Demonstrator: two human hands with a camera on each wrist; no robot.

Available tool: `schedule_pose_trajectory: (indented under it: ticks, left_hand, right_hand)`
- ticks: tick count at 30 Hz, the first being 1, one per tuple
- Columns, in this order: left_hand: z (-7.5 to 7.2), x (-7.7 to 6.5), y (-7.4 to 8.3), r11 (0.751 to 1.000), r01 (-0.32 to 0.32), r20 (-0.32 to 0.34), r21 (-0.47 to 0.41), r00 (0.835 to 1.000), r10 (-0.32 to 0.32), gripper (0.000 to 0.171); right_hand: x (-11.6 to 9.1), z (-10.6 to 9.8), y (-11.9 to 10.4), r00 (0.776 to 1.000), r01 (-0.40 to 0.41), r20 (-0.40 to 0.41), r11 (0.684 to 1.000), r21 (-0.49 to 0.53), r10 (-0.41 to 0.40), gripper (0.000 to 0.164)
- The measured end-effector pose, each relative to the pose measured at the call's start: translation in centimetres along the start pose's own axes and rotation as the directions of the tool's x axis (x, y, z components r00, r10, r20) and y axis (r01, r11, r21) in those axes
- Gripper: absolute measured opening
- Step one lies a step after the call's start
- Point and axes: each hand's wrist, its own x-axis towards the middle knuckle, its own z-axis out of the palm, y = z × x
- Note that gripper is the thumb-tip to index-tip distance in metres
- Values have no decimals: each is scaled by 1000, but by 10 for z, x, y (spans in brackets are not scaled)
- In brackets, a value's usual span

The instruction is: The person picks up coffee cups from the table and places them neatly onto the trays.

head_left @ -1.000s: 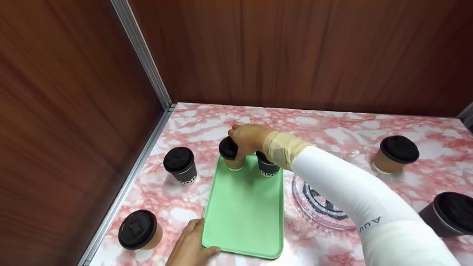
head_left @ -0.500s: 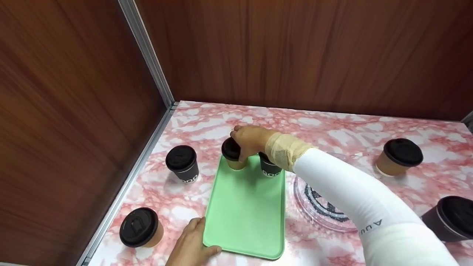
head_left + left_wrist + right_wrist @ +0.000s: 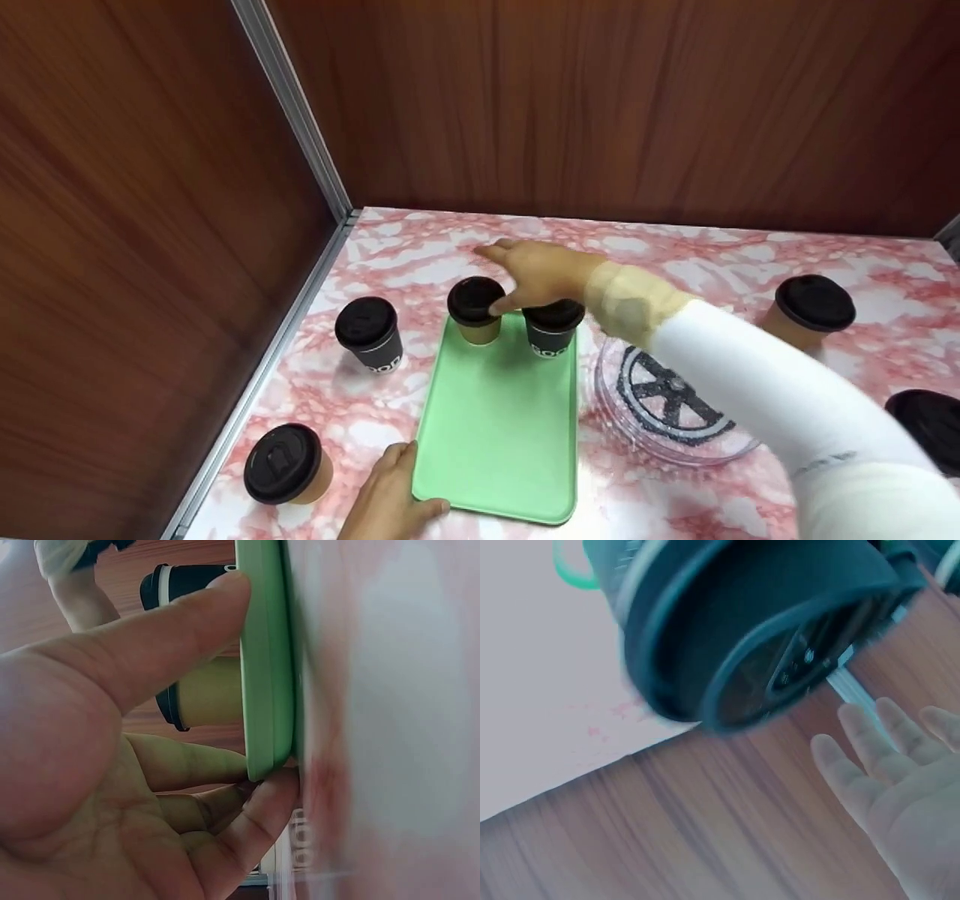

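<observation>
On the far end of the green tray [image 3: 495, 427] stand a brown cup with a black lid [image 3: 477, 309] and a dark cup with a black lid [image 3: 551, 328], both upright. My right hand [image 3: 544, 271] hovers above these two, fingers spread and holding nothing. The right wrist view shows the open fingers [image 3: 855, 780] apart from a dark lid [image 3: 780, 637]. My left hand [image 3: 390, 495] grips the tray's near left corner. In the left wrist view the thumb [image 3: 172, 634] lies against the tray edge [image 3: 266, 675] and the fingers bend round its corner.
Left of the tray stand a dark lidded cup [image 3: 369, 334] and a brown lidded cup [image 3: 287, 463]. A clear round dish with a black wheel pattern [image 3: 675, 397] lies to the right. Farther right are a brown cup [image 3: 810, 307] and a dark lid [image 3: 930, 427]. Wooden panels [image 3: 600, 112] close off the back and left.
My right hand has let go of the brown cup, spread its fingers and drawn up and to the right. The cup stays on the tray. The left hand has not moved.
</observation>
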Motion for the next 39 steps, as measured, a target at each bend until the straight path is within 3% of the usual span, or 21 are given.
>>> schedule_pose_trajectory:
  ticks: [7, 14, 21, 30, 39]
  left_hand:
    - [1, -1, -1, 1000, 17, -3, 2, 1000, -17, 85]
    - [-2, -1, -1, 1000, 28, 18, 0, 999, -28, 86]
    - [-2, 0, -1, 1000, 13, 20, -6, 1000, -13, 85]
    - [0, 2, 1, 1000, -10, 12, -4, 1000, 10, 83]
    - [-1, 0, 2, 1000, -23, -1, -2, 1000, 23, 79]
  right_hand:
    - [-48, 4, 33, 990, 27, -143, 996, 79, -15, 100]
    - [-78, 43, 66, 959, -17, -273, 976, 219, 78, 110]
    - [-74, 69, 72, 948, 22, -303, 931, 364, 96, 103]
    - [-69, 81, 68, 912, -2, -377, 919, 394, 163, 86]
    - [-71, 86, 62, 895, -32, -402, 928, 371, 192, 88]
